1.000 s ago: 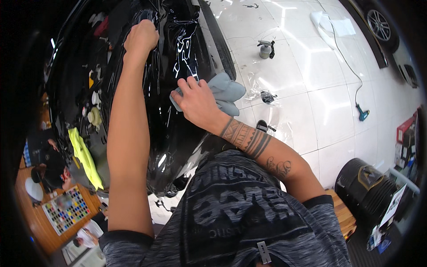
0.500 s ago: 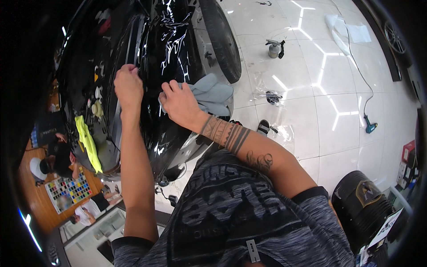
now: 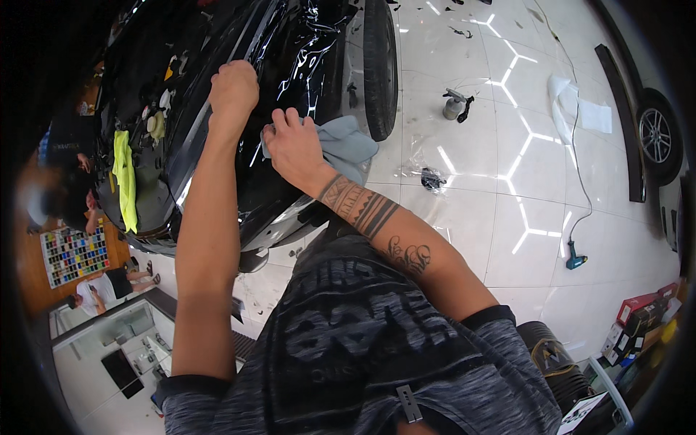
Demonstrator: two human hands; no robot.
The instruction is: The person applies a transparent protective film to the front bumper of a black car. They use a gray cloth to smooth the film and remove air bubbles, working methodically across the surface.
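Note:
My right hand [image 3: 296,151] presses a grey-blue cloth [image 3: 344,145] against the glossy black car body [image 3: 290,80], its fingers bent over the cloth's left part. The rest of the cloth hangs loose toward the wheel side. Farther forward and to the left, my left hand [image 3: 234,93] is closed in a fist over the long edge of the body panel. Whatever lies inside those fingers is hidden from view. Bright light streaks on the panel look wrinkled beyond both hands.
A bright yellow cloth [image 3: 125,181] and small items lie on the car at left. The tyre [image 3: 380,72] is right of the panel. A spray bottle [image 3: 454,106], crumpled clear film and a corded teal tool [image 3: 576,255] are on the tiled floor. People are at far left.
My left hand has moved forward and slightly right along the panel edge. The right hand stays on the cloth, a little farther forward. The whole view has shifted.

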